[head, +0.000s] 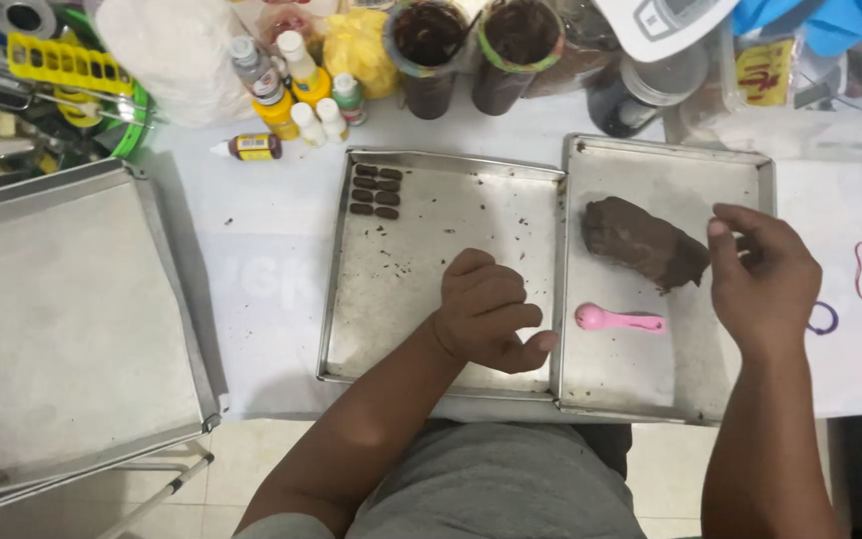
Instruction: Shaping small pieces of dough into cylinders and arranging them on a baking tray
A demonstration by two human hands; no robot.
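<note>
Left hand curled over tray, right hand touching dough lump

Even, soft indoor light, fairly bright; whites at upper right of the frame near washed out. Dull sheen on the steel trays, faint shadow along their left edges. Slightly soft overall, corners bowed.

White table with metal trays
</note>
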